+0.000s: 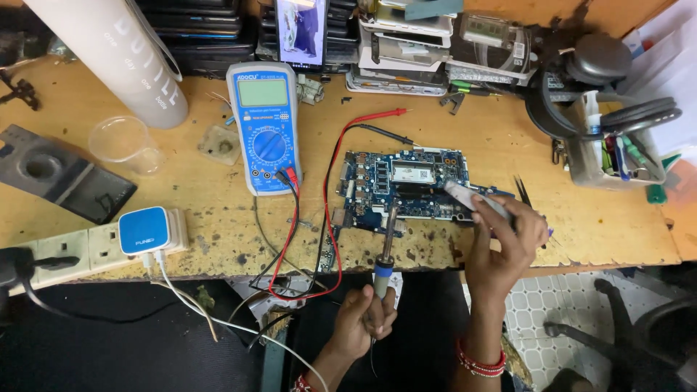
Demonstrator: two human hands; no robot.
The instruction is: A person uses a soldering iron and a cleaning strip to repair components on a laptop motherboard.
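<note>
A blue circuit board point(406, 185) lies on the worn wooden bench point(181, 239) near its front edge. My left hand point(363, 319) sits below the bench edge and grips a soldering iron point(386, 247) by its blue handle, the tip resting on the board's lower left part. My right hand point(508, 239) is at the board's right end and holds a grey pen-shaped tool point(468, 197) whose tip points onto the board. Black tweezers point(523, 190) lie just behind that hand.
A blue multimeter point(263, 127) with red and black leads point(330, 196) lies left of the board. A power strip with a blue charger point(144, 231), a clear cup point(125, 143), a white bottle point(116, 54), stacked devices at the back and a tool holder point(610, 152) surround the work area.
</note>
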